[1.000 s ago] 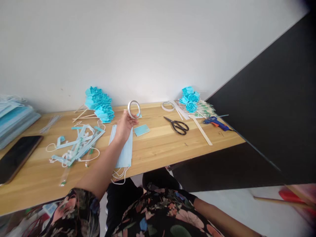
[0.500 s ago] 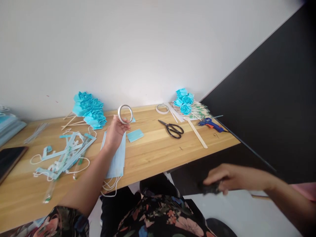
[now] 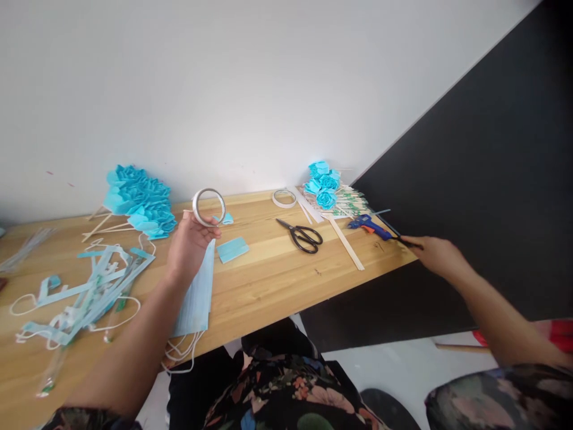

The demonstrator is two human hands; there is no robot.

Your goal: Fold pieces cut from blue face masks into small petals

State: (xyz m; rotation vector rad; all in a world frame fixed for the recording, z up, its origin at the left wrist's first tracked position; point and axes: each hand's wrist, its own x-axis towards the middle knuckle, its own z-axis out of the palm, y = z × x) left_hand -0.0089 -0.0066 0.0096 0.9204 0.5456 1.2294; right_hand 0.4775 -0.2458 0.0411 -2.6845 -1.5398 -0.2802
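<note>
My left hand (image 3: pixel 190 246) is raised above the table, its fingers closed around a roll of white tape (image 3: pixel 196 206) held upright. Beneath that forearm lie light-blue face masks (image 3: pixel 197 295) with white ear loops. A folded blue piece of mask (image 3: pixel 233 249) is just to their right. My right hand (image 3: pixel 441 258) is at the table's right edge, fingertips pinched on a slim dark thing (image 3: pixel 410 242) close behind a blue glue gun (image 3: pixel 376 228). Whether that dark thing is the gun's cord, I cannot tell. Black-handled scissors (image 3: pixel 304 239) lie between the hands.
Blue paper-like roses on sticks lie in a left bunch (image 3: pixel 141 200) and a right bunch (image 3: pixel 324 185). Cut mask strips (image 3: pixel 96 292) spread at left. A second tape roll (image 3: pixel 284 204), a wooden strip (image 3: pixel 347 242) and wrapped sticks (image 3: pixel 353 200) lie toward the back right.
My right hand has risen from below the table's edge to the rear of the glue gun. My left hand keeps the tape roll; the view has turned slightly right.
</note>
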